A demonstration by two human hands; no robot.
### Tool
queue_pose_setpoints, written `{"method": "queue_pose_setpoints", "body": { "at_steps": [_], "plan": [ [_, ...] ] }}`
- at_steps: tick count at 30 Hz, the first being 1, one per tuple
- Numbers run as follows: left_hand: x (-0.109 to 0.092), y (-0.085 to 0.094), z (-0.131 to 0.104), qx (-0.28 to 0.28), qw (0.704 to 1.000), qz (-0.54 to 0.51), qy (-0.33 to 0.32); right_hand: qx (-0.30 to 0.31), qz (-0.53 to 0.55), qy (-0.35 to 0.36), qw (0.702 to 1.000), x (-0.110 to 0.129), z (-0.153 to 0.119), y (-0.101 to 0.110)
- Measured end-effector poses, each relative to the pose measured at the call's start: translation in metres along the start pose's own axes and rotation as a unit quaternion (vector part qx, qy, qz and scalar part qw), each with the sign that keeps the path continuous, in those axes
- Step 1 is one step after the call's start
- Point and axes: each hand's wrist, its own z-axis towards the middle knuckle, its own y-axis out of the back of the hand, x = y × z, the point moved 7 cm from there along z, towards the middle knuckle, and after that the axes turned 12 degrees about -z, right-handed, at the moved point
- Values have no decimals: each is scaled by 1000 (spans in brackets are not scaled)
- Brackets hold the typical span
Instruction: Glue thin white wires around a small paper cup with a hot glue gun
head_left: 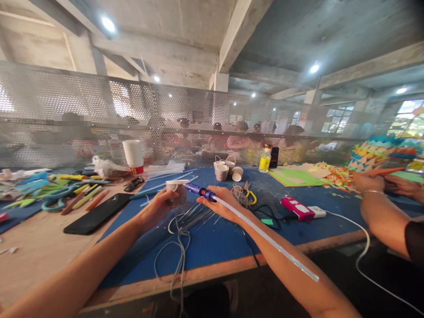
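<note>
My left hand (pixel 159 203) is closed around a small paper cup (pixel 179 193) with a pale rim. In my right hand (pixel 225 202) is a blue hot glue gun (pixel 201 191), its nozzle at the cup's rim. Whether the nozzle touches the cup I cannot tell. A long clear glue stick (pixel 265 237) sticks out of the gun's rear, above my right forearm. Loose grey cord (pixel 180 251) hangs below the cup, over the table's front edge. Thin clear glue sticks (pixel 198 214) lie on the blue mat between my hands.
Several small cups (pixel 221 171) stand behind, near yellow-handled scissors (pixel 251 196). Left are a black phone (pixel 97 214), blue scissors (pixel 58 197) and stacked paper cups (pixel 133 154). Right are a pink power adapter (pixel 300 209) with cables and a yellow bottle (pixel 264 160). A co-worker's arm (pixel 380 212) reaches in.
</note>
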Motion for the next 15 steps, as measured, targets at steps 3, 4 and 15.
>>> {"method": "queue_pose_setpoints", "body": {
  "at_steps": [3, 4, 15],
  "plan": [
    [-1, 0, -1, 0, 1000, 7, 2, 1, -2, 1, 1000, 0, 0, 0],
    [-1, 0, -1, -3, 1000, 9, 3, 0, -2, 1, 1000, 0, 0, 0],
    [0, 5, 0, -16, 1000, -4, 7, 6, -5, -12, 1000, -2, 0, -1]
  ]
}}
